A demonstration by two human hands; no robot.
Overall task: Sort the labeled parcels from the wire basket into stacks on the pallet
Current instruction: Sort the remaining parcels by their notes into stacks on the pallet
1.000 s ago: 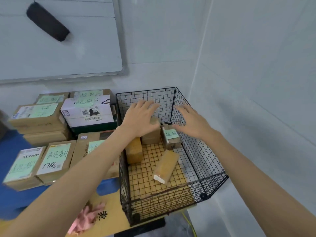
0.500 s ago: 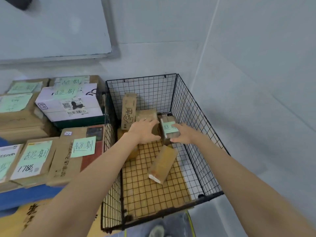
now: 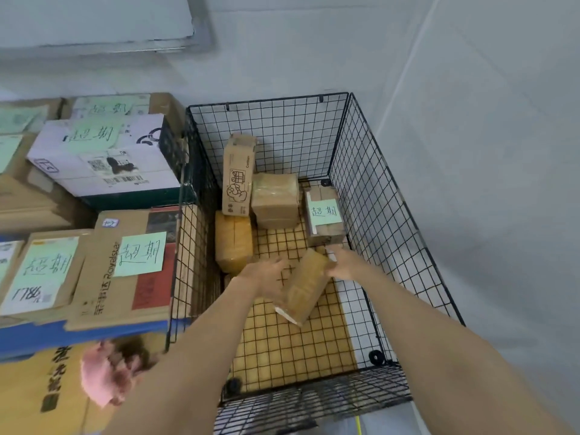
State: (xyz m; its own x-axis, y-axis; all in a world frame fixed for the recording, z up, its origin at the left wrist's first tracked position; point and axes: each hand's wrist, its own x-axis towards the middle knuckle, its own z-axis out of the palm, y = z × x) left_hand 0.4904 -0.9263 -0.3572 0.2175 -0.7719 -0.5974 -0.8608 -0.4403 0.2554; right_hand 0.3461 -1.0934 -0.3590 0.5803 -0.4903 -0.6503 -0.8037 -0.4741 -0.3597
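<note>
The black wire basket (image 3: 370, 196) stands in the wall corner. On its floor lies a slanted brown taped parcel (image 3: 306, 287). My left hand (image 3: 266, 277) rests against that parcel's left side with fairly straight fingers. My right hand (image 3: 343, 262) curls its fingers over the parcel's far right end. Behind them sit a parcel with a green handwritten label (image 3: 324, 215), a plain taped parcel (image 3: 276, 196), an upright printed carton (image 3: 238, 177) and a yellowish parcel (image 3: 233, 243). Labelled boxes (image 3: 135, 255) are stacked on the blue pallet (image 3: 78, 337) to the left.
A white-topped box (image 3: 103, 155) sits high on the back stack, close against the basket's left wall. A pink, blurred object (image 3: 103, 372) lies on a yellow carton (image 3: 31, 400) at bottom left. Grey walls close in behind and to the right.
Both hands have drawn back from the parcels at the far end of the basket to the slanted parcel nearer me. The view has tilted further down into the basket.
</note>
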